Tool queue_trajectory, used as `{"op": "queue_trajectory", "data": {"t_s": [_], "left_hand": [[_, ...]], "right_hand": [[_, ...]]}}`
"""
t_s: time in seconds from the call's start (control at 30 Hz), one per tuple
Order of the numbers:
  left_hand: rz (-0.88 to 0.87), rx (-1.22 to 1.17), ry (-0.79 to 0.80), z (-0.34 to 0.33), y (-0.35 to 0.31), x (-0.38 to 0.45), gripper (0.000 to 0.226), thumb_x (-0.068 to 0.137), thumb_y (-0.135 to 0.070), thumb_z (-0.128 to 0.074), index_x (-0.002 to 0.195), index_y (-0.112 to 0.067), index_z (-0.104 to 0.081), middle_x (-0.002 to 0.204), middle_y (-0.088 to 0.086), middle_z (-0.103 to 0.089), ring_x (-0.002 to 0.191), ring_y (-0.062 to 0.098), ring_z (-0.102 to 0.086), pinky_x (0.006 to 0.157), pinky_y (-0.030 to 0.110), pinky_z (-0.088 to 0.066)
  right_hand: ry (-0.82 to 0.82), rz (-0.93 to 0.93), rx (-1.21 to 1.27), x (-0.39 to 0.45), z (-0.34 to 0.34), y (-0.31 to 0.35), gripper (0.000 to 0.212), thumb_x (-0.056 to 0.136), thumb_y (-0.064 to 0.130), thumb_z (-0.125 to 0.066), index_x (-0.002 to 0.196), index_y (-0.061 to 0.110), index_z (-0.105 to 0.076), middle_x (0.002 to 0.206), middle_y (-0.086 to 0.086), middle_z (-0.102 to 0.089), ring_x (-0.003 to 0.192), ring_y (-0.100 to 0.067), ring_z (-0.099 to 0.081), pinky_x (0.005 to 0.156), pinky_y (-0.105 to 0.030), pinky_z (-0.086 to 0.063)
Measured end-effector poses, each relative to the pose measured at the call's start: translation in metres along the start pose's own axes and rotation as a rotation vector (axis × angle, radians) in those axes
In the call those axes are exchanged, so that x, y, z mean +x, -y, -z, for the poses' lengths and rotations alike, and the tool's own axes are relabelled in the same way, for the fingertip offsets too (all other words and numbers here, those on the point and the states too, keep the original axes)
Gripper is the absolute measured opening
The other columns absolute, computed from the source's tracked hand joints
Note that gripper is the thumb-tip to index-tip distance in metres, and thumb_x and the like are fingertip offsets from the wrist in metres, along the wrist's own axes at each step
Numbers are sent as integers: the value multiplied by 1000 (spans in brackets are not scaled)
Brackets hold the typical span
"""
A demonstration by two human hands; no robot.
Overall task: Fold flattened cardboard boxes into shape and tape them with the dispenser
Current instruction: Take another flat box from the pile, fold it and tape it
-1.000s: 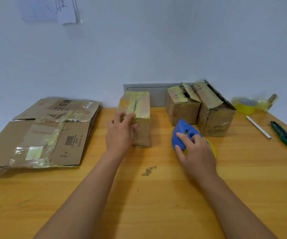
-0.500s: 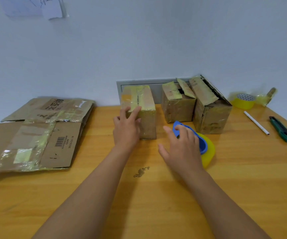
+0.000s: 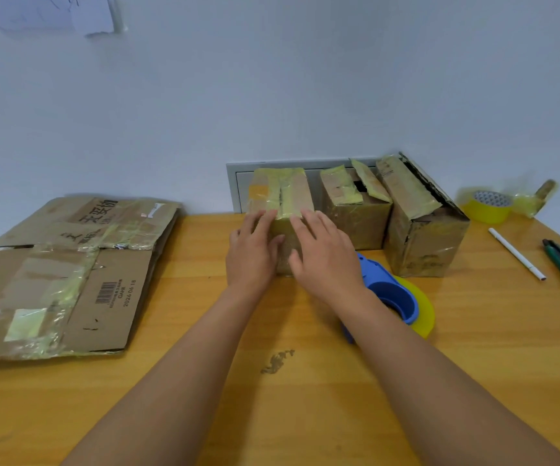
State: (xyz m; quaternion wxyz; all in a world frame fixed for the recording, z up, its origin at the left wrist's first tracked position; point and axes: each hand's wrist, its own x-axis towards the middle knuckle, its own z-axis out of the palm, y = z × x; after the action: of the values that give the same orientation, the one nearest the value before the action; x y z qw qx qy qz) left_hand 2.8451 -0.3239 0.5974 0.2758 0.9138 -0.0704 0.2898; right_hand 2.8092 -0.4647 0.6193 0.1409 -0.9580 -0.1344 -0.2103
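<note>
Cardboard box [image 3: 280,193] upright, long axis running away toward the wall – left hand [image 3: 251,253] and right hand [image 3: 325,260] flat on its near face, fingers straight.

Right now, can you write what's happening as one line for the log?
left hand: flat on taped box | right hand: flat on same box | tape dispenser: on table, unheld | flattened boxes: waiting

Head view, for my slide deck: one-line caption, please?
Both hands press a taped box; blue tape dispenser lies beside them.
</note>
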Motion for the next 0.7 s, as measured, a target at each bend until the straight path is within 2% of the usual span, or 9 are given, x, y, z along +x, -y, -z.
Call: {"op": "queue_trajectory", "data": {"t_s": [0.1,0.2,0.33,0.5,0.6,0.7], "left_hand": [[-48,-45,-3,-12,1,13,42,97,-28,-60,138,-21,-51,140,-1,-52,112,30,-54,84,33,-44],[-116,-51,19,-23,1,25,43,96,-24,-62,137,-19,-53,142,-2,-52,115,29,-55,87,36,-48],[-135,-54,50,-33,-1,38,43,98,-23,-59,141,-21,-52,147,-5,-49,121,26,-53,92,32,-45],[-115,-68,132,-29,-6,35,52,101,-20,-52,151,-26,-39,159,-10,-33,135,24,-41,100,24,-31],[-142,-100,227,-13,-5,31,62,101,-23,-53,156,-30,-25,165,-14,-10,146,18,-29,106,30,-37],[-119,-115,223,11,0,21,65,101,-27,-53,157,-32,-22,166,-11,-2,147,12,-25,98,30,-43]], "right_hand": [[39,-33,-95,8,-1,-13,64,100,36,-42,158,23,-18,167,-1,-9,154,-23,-2,123,-47,-10],[89,-68,-172,19,1,-26,67,102,45,-35,159,25,-8,168,2,2,154,-24,12,121,-53,6],[155,-103,-219,28,-1,-38,73,102,56,-29,159,27,7,166,5,18,150,-25,25,117,-56,16],[196,-128,-237,28,-2,-41,78,100,61,-27,158,27,14,163,4,27,149,-27,28,116,-59,16],[187,-136,-234,26,5,-30,77,101,58,-31,159,25,8,165,3,21,150,-27,26,115,-59,16],[112,-95,-176,18,14,-7,72,100,49,-37,160,22,-5,168,0,9,153,-25,16,119,-56,8]]}}
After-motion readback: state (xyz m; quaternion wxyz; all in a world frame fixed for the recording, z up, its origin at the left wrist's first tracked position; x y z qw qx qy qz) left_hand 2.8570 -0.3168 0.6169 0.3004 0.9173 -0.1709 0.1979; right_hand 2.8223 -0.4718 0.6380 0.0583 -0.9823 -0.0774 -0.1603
